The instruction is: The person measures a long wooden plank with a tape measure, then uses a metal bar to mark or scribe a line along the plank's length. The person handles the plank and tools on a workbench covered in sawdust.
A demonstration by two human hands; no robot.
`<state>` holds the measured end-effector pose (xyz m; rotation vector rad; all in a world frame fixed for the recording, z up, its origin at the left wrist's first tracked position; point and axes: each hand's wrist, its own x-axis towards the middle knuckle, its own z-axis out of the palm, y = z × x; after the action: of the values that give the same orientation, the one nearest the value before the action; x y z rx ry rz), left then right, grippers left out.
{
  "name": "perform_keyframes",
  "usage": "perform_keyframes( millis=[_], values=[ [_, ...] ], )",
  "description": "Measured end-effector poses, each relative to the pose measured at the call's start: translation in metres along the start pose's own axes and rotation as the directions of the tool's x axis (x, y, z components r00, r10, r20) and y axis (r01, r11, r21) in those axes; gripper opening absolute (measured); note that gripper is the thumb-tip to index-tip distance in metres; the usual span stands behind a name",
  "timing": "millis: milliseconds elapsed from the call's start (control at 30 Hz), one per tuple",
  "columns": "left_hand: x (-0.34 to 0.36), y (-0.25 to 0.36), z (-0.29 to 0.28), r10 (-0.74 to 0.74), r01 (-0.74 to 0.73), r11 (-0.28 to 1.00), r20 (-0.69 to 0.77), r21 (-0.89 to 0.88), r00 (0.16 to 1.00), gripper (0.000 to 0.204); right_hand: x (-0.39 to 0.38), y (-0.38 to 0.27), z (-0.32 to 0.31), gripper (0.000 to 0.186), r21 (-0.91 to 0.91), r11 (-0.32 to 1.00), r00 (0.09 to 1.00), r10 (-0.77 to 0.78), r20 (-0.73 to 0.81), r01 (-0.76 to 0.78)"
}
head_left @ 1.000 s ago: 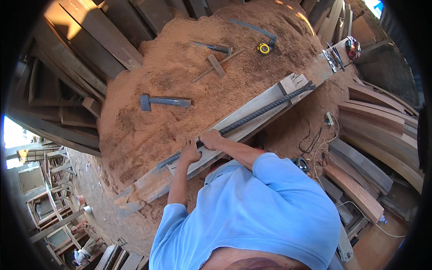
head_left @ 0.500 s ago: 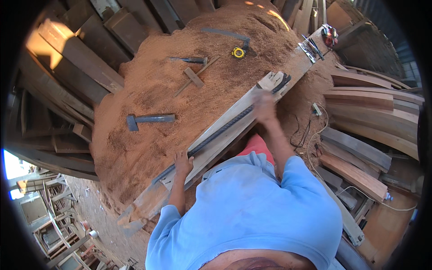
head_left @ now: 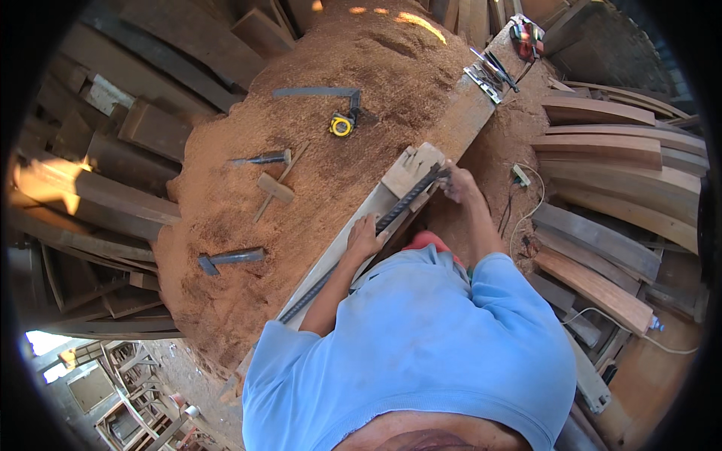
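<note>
A long dark ribbed steel bar lies diagonally along a pale wooden board in front of me. Around the bar's middle part, my left hand is closed, resting against the board. At the far right end, my right hand has its fingers curled about the dark end piece of the bar; the exact grip is partly hidden. Just beyond that end sits a pale notched wooden block on the board. My forearm and shirt cover the near part of the bar.
On the sawdust lie a hammer, a chisel, a wooden marking gauge, a metal square and a yellow tape measure. A red power tool stands at the plank's far end. Stacked timber and a cable are at right.
The view has turned. My left hand has slid up along the bar, closer to the right hand. My right hand has moved from the bar's upper part to its far end.
</note>
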<state>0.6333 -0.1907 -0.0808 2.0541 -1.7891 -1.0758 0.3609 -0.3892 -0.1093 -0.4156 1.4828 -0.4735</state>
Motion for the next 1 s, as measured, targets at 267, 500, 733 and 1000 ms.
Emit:
perform_keyframes(
  millis=[267, 500, 733, 1000],
  values=[
    [0.048, 0.040, 0.002, -0.306, 0.307, 0.951, 0.225, 0.034, 0.925, 0.041, 0.028, -0.026, 0.000, 0.017, 0.083, 0.968, 0.947, 0.210, 0.245, -0.236],
    [0.043, 0.065, -0.006, -0.455, 0.454, 0.890, 0.060, 0.039, 0.888, 0.033, -0.011, -0.048, -0.011, 0.018, 0.159, 0.976, 0.874, -0.206, 0.440, 0.150],
    [0.063, 0.051, -0.012, -0.392, 0.398, 0.917, 0.207, 0.013, 0.896, 0.036, -0.014, -0.061, -0.009, 0.030, 0.197, 0.980, 0.839, -0.136, 0.526, 0.036],
    [0.063, 0.049, 0.003, -0.463, 0.455, 0.887, 0.175, 0.083, 0.869, 0.037, 0.083, -0.105, -0.078, 0.021, -0.408, 0.876, 0.966, -0.221, 0.136, 0.258]
  ],
)
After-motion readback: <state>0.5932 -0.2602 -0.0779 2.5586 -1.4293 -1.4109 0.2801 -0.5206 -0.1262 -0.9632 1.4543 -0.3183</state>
